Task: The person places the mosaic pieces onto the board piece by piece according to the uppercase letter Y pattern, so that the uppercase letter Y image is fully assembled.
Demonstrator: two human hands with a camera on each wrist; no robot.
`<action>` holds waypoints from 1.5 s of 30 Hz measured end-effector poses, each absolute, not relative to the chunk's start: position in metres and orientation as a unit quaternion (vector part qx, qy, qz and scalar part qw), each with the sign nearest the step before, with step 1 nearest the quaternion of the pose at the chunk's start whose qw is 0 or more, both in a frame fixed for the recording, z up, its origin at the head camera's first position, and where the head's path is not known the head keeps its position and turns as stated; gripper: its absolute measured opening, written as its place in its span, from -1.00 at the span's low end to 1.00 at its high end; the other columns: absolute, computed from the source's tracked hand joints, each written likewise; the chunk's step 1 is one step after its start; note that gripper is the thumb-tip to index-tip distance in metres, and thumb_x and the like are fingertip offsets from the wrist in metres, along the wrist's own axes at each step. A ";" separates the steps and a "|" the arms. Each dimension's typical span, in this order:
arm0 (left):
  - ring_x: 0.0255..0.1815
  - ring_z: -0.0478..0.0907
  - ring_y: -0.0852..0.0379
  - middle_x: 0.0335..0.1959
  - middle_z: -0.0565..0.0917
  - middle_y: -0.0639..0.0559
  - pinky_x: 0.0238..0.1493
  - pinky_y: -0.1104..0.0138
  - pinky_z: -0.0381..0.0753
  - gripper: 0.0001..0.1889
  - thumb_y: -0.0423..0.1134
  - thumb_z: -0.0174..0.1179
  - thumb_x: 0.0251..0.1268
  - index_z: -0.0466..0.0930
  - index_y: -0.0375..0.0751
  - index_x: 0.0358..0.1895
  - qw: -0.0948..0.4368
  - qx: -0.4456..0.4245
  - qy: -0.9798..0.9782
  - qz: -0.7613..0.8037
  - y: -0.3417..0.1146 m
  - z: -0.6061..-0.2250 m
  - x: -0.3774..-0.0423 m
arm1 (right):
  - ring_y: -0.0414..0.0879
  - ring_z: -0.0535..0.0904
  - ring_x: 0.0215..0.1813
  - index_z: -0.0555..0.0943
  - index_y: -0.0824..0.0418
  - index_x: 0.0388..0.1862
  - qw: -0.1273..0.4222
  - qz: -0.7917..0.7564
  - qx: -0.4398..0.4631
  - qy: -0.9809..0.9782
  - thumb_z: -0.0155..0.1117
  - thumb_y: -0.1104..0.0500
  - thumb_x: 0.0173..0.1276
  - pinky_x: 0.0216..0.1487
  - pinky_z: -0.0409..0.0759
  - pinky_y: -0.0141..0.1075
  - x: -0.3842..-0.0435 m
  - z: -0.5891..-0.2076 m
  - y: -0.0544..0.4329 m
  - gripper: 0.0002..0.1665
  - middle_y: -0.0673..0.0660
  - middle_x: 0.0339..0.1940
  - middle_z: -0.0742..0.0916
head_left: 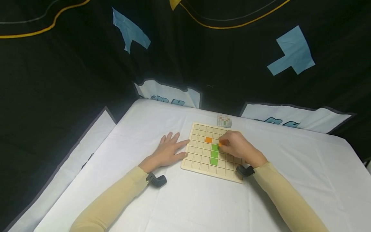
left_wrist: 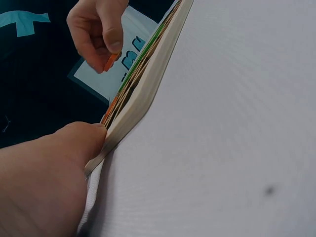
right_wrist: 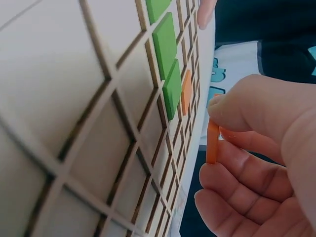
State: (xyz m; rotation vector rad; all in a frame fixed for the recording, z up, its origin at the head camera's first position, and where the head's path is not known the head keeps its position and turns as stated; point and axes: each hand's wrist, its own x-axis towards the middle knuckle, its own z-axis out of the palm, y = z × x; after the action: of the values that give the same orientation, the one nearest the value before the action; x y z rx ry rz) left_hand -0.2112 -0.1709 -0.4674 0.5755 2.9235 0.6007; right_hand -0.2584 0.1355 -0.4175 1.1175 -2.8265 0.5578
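A pale wooden grid board [head_left: 197, 158] lies on the table, with several green square tiles [head_left: 214, 154] in a column and one orange tile [head_left: 208, 140] set in its cells. My right hand [head_left: 238, 145] is above the board's right half and pinches another orange tile [right_wrist: 213, 140] between thumb and fingers, its edge towards the right wrist camera. Spread out flat, my left hand [head_left: 166, 151] touches the board's left edge with thumb and index finger; in the left wrist view the thumb [left_wrist: 81, 143] lies against the board's side.
Behind the board's far edge lies a small card [head_left: 224, 121] printed with a coloured grid pattern. A white cloth [head_left: 174, 199] covers the table. Dark curtains [head_left: 203, 64] with blue tape patches [head_left: 295, 51] hang at the back. Each wrist carries a dark camera mount [head_left: 156, 180].
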 end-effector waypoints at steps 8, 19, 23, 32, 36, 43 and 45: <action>0.67 -0.19 -0.48 0.66 0.04 -0.33 0.60 -0.34 -0.20 -0.34 0.20 0.02 0.48 0.29 0.11 0.57 0.054 0.186 0.961 0.198 -0.172 -0.469 -0.212 | -0.12 0.48 -0.33 0.73 0.20 -0.44 0.020 0.186 0.371 -0.910 0.41 0.34 0.23 -0.18 0.57 -0.22 -0.270 -0.416 0.122 -0.92 0.04 -0.41 0.77; 0.67 -0.20 -0.47 0.67 0.03 -0.32 0.60 -0.34 -0.20 -0.34 0.21 0.01 0.48 0.29 0.12 0.57 0.053 0.186 0.961 0.195 -0.172 -0.471 -0.214 | -0.12 0.39 -0.37 0.58 0.12 -0.60 -0.006 0.171 0.363 -0.916 0.42 0.31 0.23 -0.33 0.37 -0.32 -0.287 -0.412 0.102 -0.74 0.00 -0.53 0.62; 0.68 -0.21 -0.46 0.67 0.02 -0.31 0.61 -0.33 -0.22 -0.34 0.22 0.02 0.48 0.28 0.13 0.57 0.056 0.184 0.961 0.197 -0.172 -0.470 -0.214 | -0.13 0.39 -0.39 0.53 0.12 -0.64 -0.014 0.173 0.358 -0.918 0.40 0.33 0.21 -0.35 0.33 -0.34 -0.293 -0.413 0.094 -0.70 -0.01 -0.57 0.60; 0.68 -0.20 -0.46 0.67 0.03 -0.31 0.61 -0.32 -0.21 -0.34 0.22 0.01 0.48 0.29 0.14 0.57 0.057 0.185 0.961 0.198 -0.169 -0.471 -0.214 | -0.11 0.42 -0.35 0.47 0.08 -0.69 -0.029 0.168 0.338 -0.925 0.37 0.32 0.25 -0.19 0.53 -0.24 -0.305 -0.419 0.086 -0.62 -0.02 -0.55 0.65; 0.68 -0.20 -0.46 0.67 0.04 -0.32 0.61 -0.32 -0.21 -0.34 0.21 0.02 0.48 0.30 0.12 0.56 0.057 0.187 0.960 0.199 -0.169 -0.468 -0.213 | -0.10 0.44 -0.32 0.53 0.08 -0.66 -0.039 0.169 0.331 -0.928 0.36 0.31 0.28 -0.15 0.56 -0.20 -0.308 -0.421 0.083 -0.66 -0.01 -0.52 0.67; 0.67 -0.18 -0.48 0.65 0.07 -0.34 0.60 -0.35 -0.19 -0.35 0.20 0.04 0.48 0.32 0.10 0.56 0.057 0.187 0.961 0.195 -0.170 -0.467 -0.212 | -0.10 0.41 -0.36 0.47 0.10 -0.72 -0.039 0.180 0.340 -0.922 0.34 0.30 0.32 -0.18 0.45 -0.24 -0.313 -0.424 0.076 -0.58 -0.03 -0.62 0.56; 0.67 -0.18 -0.48 0.66 0.06 -0.34 0.60 -0.34 -0.19 -0.35 0.20 0.04 0.48 0.31 0.10 0.56 0.057 0.187 0.961 0.196 -0.170 -0.467 -0.212 | -0.10 0.42 -0.35 0.51 0.10 -0.70 -0.041 0.178 0.339 -0.923 0.35 0.30 0.33 -0.15 0.49 -0.24 -0.314 -0.425 0.074 -0.60 -0.04 -0.61 0.59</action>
State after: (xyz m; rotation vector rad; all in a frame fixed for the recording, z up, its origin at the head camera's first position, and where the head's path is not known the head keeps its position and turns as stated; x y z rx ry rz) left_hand -0.2119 -0.1705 -0.4667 0.5667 2.9141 0.5936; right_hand -0.3137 0.0738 -0.4246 1.0951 -2.9763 0.5758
